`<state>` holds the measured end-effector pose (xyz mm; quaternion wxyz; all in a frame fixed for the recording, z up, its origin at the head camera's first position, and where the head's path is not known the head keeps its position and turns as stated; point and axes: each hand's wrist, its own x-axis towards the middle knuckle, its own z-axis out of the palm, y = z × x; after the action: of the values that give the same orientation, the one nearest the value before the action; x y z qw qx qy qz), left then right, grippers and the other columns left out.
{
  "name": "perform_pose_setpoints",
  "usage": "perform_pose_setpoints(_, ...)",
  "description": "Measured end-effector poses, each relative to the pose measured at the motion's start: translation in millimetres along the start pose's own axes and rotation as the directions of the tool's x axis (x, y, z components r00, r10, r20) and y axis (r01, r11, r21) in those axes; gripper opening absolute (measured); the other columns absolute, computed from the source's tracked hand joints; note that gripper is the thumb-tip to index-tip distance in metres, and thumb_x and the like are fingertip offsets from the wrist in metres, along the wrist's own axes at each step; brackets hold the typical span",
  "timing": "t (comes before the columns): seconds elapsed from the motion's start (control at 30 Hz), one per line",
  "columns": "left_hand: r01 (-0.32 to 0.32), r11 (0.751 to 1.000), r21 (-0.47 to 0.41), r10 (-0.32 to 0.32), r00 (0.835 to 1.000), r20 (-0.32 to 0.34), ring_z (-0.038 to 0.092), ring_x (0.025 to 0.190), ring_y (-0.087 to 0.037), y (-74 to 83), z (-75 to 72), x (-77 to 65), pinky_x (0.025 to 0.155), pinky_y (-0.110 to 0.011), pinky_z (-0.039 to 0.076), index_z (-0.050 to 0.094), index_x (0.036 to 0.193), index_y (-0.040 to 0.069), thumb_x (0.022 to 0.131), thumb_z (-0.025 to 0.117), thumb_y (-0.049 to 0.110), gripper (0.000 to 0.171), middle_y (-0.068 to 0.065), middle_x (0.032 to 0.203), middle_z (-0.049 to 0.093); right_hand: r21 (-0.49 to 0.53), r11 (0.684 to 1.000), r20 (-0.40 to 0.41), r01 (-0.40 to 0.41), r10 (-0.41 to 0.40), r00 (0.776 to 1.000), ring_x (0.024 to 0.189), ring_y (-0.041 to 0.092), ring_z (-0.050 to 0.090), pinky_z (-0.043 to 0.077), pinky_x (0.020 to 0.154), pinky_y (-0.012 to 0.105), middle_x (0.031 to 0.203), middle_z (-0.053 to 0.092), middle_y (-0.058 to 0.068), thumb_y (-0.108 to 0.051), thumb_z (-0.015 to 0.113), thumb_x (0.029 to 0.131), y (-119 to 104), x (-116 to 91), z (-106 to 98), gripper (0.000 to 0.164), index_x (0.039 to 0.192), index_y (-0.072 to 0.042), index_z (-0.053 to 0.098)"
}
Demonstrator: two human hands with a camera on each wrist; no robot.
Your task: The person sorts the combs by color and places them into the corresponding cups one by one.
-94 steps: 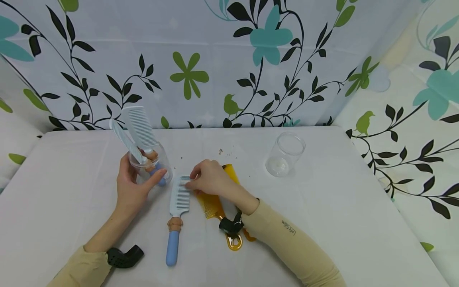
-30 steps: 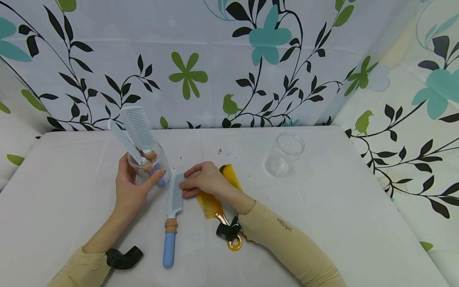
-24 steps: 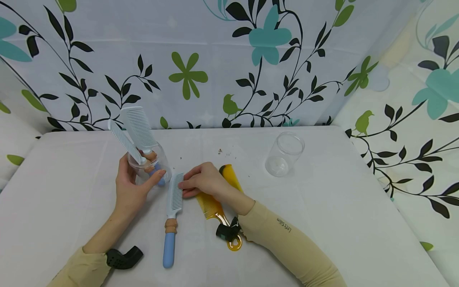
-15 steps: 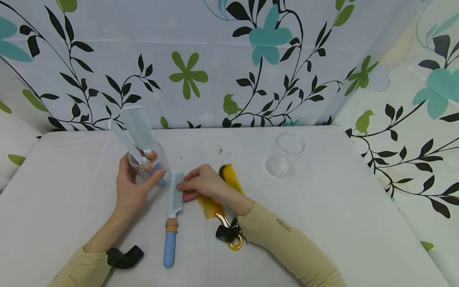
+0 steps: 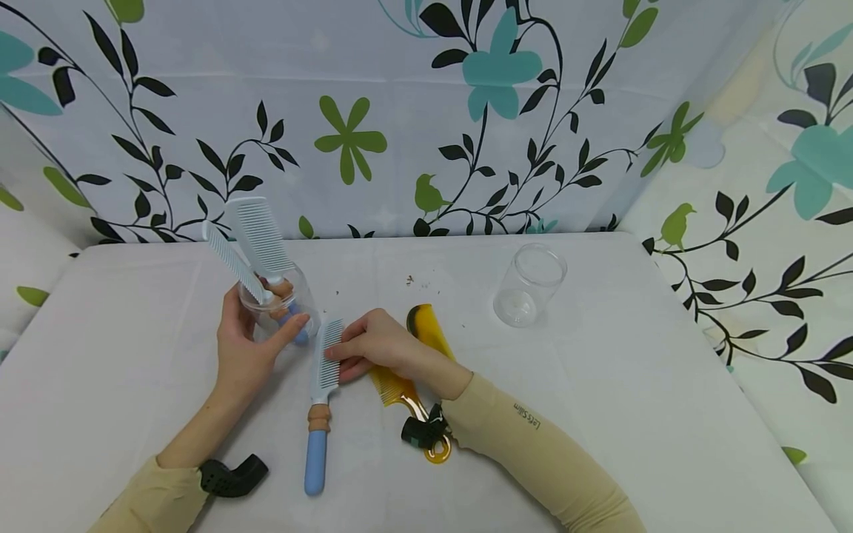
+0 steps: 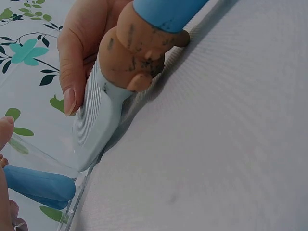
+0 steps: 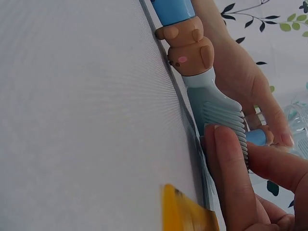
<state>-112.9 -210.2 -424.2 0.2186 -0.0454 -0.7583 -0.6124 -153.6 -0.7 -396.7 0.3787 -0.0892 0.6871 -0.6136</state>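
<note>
My left hand [image 5: 243, 355] grips a clear plastic cup [image 5: 303, 296] at the left, thumb at the front and fingers round the far side. Leaning inside the cup are two light-blue combs [image 5: 261, 237], teeth ends up and blue handles down. A third blue comb [image 5: 316, 459], with a brown bear figure [image 5: 319, 417] at its neck, lies on the table to the right of the cup. My right hand [image 5: 383, 344] pinches this comb by its toothed side. In the right wrist view, the comb [image 7: 214, 106] stands tilted on its edge between thumb and fingers.
An amber comb [image 5: 393, 386] and a yellow comb with a dark end [image 5: 432, 331] lie partly under my right forearm. Another clear cup [image 5: 529, 289] stands at the back right of the white table [image 5: 600, 414]. Small brown crumbs [image 5: 409, 280] dot the table's far part.
My right hand has come left onto the loose blue comb and slid a little down its teeth. That comb has shifted slightly left and tilted onto its edge. My left hand stays on the cup.
</note>
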Motion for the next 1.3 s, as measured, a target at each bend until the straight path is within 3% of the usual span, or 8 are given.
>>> perform_pose_setpoints(0.37,0.002,1.000,0.004,-0.002,1.000,-0.002,0.042,0.135,-0.010,0.2,-0.1,-0.3,0.118,-0.023,0.027,0.035,0.150,0.015,0.080,0.075,-0.006,0.083,0.004,0.142,0.049,0.029,0.999,-0.002,0.022,-0.022,1.000,0.063,0.019,0.073,0.061,0.065,0.032,0.078,0.071,0.011,-0.004,0.075,0.087,-0.6,0.9,-2.2,0.011,0.089,0.003,0.068)
perform_pose_setpoints(0.8,0.005,1.000,-0.008,-0.005,1.000,-0.001,0.041,0.136,-0.010,3.8,1.0,-1.1,0.117,-0.023,0.028,0.034,0.150,0.013,0.080,0.074,-0.008,0.082,0.006,0.141,0.048,0.073,0.997,-0.064,0.024,-0.020,0.998,0.072,0.019,0.074,0.061,0.070,0.030,0.093,0.069,0.011,-0.007,0.072,0.090,-6.6,1.2,-8.1,0.025,0.111,0.005,0.063)
perform_pose_setpoints(1.3,0.010,1.000,0.002,-0.010,1.000,-0.003,0.041,0.135,-0.009,6.0,1.0,-1.6,0.116,-0.020,0.029,0.034,0.150,0.011,0.081,0.073,-0.010,0.082,0.007,0.141,0.047,0.110,0.987,-0.156,0.116,-0.098,0.983,0.075,0.017,0.070,0.060,0.070,0.028,0.090,0.068,0.008,-0.009,0.072,0.091,-10.7,0.8,-8.6,0.023,0.109,0.004,0.066)
